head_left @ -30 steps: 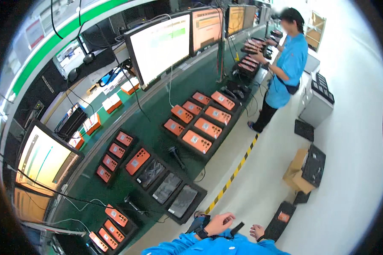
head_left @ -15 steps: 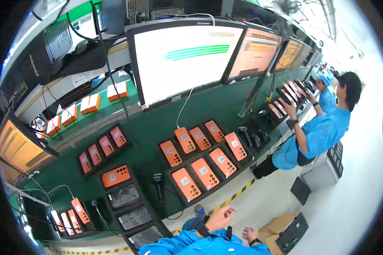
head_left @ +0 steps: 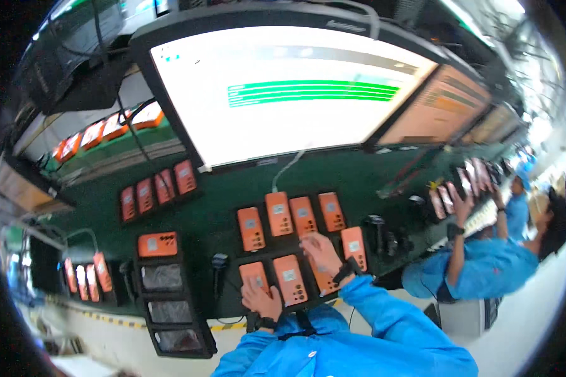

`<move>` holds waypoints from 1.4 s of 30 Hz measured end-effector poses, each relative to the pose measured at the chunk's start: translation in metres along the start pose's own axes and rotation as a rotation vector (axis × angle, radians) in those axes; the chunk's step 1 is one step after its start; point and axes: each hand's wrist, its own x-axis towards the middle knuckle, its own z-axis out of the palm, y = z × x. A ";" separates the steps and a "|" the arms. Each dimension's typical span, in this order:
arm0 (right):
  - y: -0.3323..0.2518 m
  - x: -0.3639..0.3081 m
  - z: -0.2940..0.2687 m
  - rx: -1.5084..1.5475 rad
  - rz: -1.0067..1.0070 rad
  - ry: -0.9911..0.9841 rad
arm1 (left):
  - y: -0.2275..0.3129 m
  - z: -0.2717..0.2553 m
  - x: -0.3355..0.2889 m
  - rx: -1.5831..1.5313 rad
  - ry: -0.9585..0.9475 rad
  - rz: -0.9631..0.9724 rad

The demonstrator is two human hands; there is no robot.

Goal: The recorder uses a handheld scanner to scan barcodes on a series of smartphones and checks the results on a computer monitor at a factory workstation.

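A black tray (head_left: 295, 309) on the bench in front of me holds a row of orange phones, backs up with white labels. My left hand (head_left: 262, 298) lies with fingers stretched over the nearest left phone (head_left: 253, 271), holding nothing that shows. Beside it, another orange phone (head_left: 289, 278) lies uncovered. My right hand (head_left: 321, 252) is over the third phone (head_left: 325, 283) and partly hides it; its fingers look apart, though slightly blurred. Behind stands a second row, where a white cable runs to one orange phone (head_left: 278, 213). Both wrists wear dark bands.
A large monitor (head_left: 283, 125) rises behind the phones. Left are a black tray stack (head_left: 146, 327) with one orange phone and dark slabs, and a black handheld scanner (head_left: 219, 267). More phones (head_left: 163, 186) lie farther back. At right a person in blue (head_left: 484, 267) handles phones.
Both hands have come up from beside my body onto the near row of phones. My view has turned, so the monitor looks larger and the co-worker sits farther right and lower.
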 end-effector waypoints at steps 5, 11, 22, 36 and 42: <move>0.041 0.142 0.026 -0.587 -0.160 0.099 | 0.013 0.007 0.003 0.113 0.030 -0.047; 0.061 0.234 0.050 -1.081 0.135 0.058 | 0.013 0.005 0.011 0.004 0.092 -0.109; 0.087 0.220 0.044 -0.797 -0.338 0.100 | -0.005 -0.006 0.033 -0.109 0.048 -0.063; 0.087 0.197 0.052 -0.902 -0.366 0.592 | -0.020 -0.051 0.067 -0.611 0.068 -0.091; 0.082 0.158 -0.014 -1.030 0.213 -0.203 | -0.039 -0.050 0.050 -0.747 0.014 -0.213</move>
